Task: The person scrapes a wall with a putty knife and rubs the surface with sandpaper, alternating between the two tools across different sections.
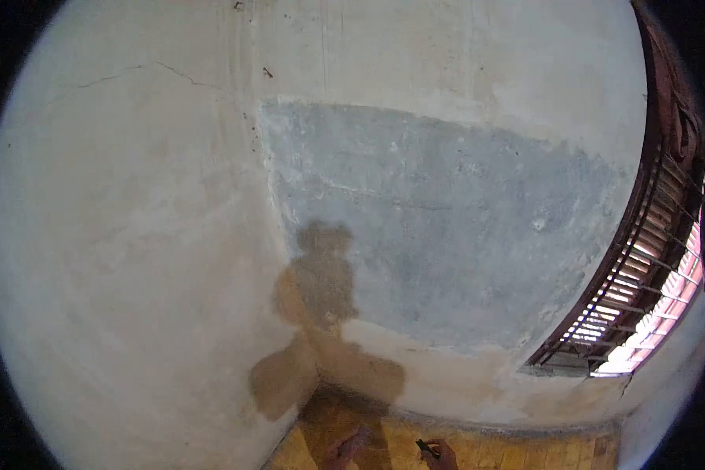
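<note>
At the bottom edge of the view, my right hand [443, 454] is closed around a small dark object [424, 446], narrow and black-green, whose kind I cannot make out. To its left, my left hand [348, 449] lies within the dark shadow low in the view. Its fingers are too dim to show whether they hold anything. Both hands appear over the yellow-brown floor [517, 450], apart from each other.
Pale, cracked walls [133, 196] meet in a corner ahead. A grey-blue patch [446, 227] covers part of the right wall. A person's shadow [325, 282] falls across the corner. At the right is a barred window [642, 274] with slatted shutters.
</note>
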A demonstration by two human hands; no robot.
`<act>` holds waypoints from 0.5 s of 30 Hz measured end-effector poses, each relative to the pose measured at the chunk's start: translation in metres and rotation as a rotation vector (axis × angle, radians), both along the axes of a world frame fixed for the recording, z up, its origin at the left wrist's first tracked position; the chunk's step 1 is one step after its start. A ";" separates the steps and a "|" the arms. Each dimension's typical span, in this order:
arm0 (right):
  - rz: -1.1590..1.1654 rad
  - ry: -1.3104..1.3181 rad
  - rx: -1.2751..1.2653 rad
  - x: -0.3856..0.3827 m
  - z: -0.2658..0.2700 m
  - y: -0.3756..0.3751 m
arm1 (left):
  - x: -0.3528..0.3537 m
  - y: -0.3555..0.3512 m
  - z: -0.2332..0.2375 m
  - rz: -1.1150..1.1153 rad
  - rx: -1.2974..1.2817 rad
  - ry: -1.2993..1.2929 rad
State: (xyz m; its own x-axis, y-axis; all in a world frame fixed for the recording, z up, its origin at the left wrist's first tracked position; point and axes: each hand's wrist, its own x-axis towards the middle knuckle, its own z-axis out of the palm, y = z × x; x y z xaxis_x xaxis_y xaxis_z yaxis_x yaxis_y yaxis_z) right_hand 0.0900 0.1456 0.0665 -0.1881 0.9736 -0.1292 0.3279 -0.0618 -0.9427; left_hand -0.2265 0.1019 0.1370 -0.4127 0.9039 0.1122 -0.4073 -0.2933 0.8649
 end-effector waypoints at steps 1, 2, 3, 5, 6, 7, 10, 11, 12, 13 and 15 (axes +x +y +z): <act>0.006 0.003 0.006 -0.012 -0.002 0.001 | -0.012 0.005 0.000 -0.019 0.003 0.002; 0.011 0.006 0.013 -0.024 -0.004 0.002 | -0.023 0.011 0.000 -0.039 0.009 0.006; 0.013 0.011 0.021 -0.035 -0.005 0.002 | -0.034 0.017 0.001 -0.061 0.013 0.010; 0.005 0.023 0.032 -0.055 -0.008 -0.004 | -0.053 0.029 0.000 -0.119 0.019 0.022; -0.007 0.033 0.038 -0.066 -0.010 -0.009 | -0.062 0.036 0.001 -0.156 0.023 0.032; -0.023 0.043 0.047 -0.076 -0.011 -0.013 | -0.070 0.045 0.001 -0.196 0.028 0.041; -0.206 0.068 0.023 -0.101 0.034 -0.027 | -0.078 0.061 0.003 -0.322 0.028 0.059; -0.288 0.076 0.001 -0.105 0.058 -0.028 | -0.079 0.062 0.003 -0.362 0.020 0.063; -0.311 0.066 -0.036 -0.103 0.072 -0.028 | -0.080 0.062 0.003 -0.400 0.013 0.069; -0.329 0.056 -0.069 -0.101 0.084 -0.024 | -0.081 0.064 0.003 -0.433 0.009 0.075; -0.366 0.091 -0.007 -0.093 0.093 -0.017 | -0.080 0.072 0.004 -0.486 0.010 0.084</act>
